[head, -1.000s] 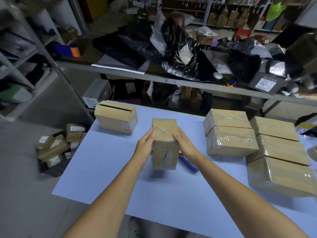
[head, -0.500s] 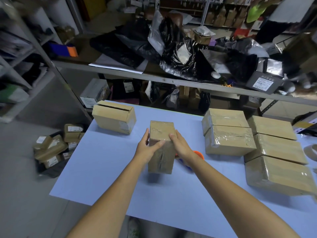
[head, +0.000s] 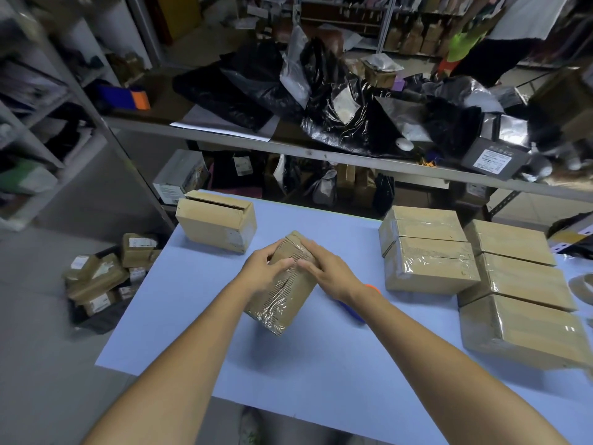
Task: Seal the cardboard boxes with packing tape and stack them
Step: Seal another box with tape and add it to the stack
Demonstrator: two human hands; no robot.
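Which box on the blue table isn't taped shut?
The lone box at far left of the table: a dark gap runs between its top flaps, while the others carry glossy tape.

A second ago the box [head: 282, 297] stood upright on the table [head: 321, 374], clasped at its top end with the left hand [head: 261, 274] at its 9 o'clock side and the right hand [head: 330, 271] at its 3 o'clock side. Half a second ago the left thumb had come across the near face. Now the box is tipped, its top end leaning away toward 12 o'clock, its lower end swung toward 6 o'clock and one long edge turned up. Both hands have shifted onto the upper taped face, their fingertips almost meeting. More of the tape dispenser [head: 354, 313] shows at 3 o'clock of the box, beyond the right wrist.
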